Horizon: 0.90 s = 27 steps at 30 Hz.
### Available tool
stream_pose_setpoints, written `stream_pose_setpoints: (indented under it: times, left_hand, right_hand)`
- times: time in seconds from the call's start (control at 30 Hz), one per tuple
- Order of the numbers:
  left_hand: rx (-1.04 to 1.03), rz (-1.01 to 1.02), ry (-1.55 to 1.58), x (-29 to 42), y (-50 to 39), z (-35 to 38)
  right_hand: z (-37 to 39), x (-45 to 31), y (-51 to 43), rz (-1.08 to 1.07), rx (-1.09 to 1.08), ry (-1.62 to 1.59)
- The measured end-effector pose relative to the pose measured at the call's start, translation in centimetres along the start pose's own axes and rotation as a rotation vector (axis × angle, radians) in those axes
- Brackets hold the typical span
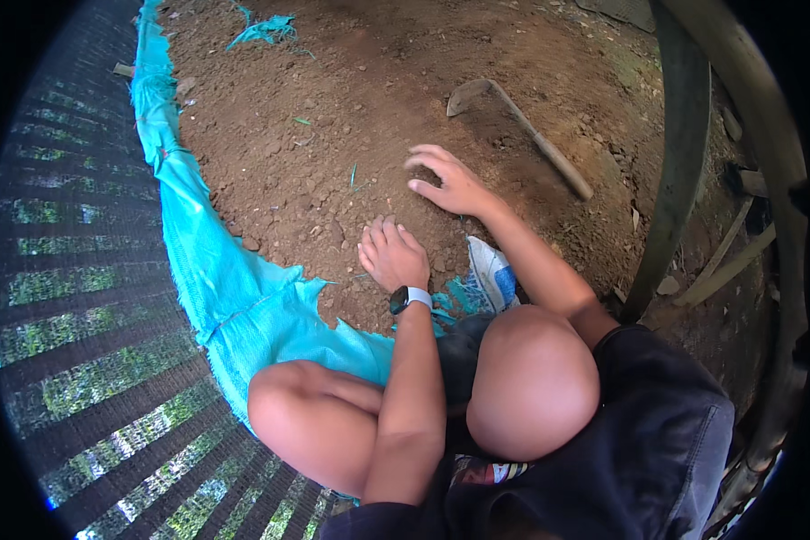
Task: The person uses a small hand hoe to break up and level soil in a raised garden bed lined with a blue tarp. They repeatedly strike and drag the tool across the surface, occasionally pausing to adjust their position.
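My left hand point(395, 255), with a watch on a pale strap at its wrist, rests palm down on loose brown soil point(277, 162). Its fingers lie close together, and whatever is under the palm is hidden. To its upper right, my right hand point(445, 181) hovers at or just over the soil with its fingers spread and a little blurred; nothing shows between them. Beyond the right hand lies a sickle-like hand tool point(547, 145) with a curved metal blade and a wooden handle. Small green leaf bits point(353, 177) are scattered on the dirt.
Torn turquoise woven plastic sheeting point(229, 290) edges the soil along the left and near side, beside dark mesh netting point(74, 270). A white and blue sack scrap point(491, 273) lies near my right forearm. Curved-looking wooden poles point(678, 155) stand at the right. Turquoise shreds point(266, 30) lie farther off.
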<state>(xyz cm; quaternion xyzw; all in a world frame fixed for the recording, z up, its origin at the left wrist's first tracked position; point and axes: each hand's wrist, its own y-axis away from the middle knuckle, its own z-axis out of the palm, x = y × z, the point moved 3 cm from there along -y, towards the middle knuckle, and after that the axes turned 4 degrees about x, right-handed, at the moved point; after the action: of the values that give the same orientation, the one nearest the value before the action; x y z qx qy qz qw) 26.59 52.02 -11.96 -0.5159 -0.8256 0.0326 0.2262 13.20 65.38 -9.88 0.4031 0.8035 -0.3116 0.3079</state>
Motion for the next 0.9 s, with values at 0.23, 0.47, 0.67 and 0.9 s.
stream_pose_setpoints:
  times: [0.23,0.47,0.67,0.9]
  left_hand:
    - [0.227,-0.266,0.327,0.0,-3.2,-7.4]
    - [-0.314,-0.135,-0.144,-7.0,-24.2,-18.4]
    - [-0.351,-0.213,-0.642,-18.3,-21.5,-23.6]
    - [-0.19,-0.385,-0.223,-26.9,-17.2,-23.3]
  right_hand:
    - [11.4,-2.5,-1.5,-0.324,-0.373,-0.007]
    - [9.3,-8.5,3.0,-0.537,-0.587,-0.352]
    - [12.1,-4.4,-9.7,-0.307,-0.065,0.188]
    - [17.2,-3.4,-14.0,-0.402,-0.29,0.056]
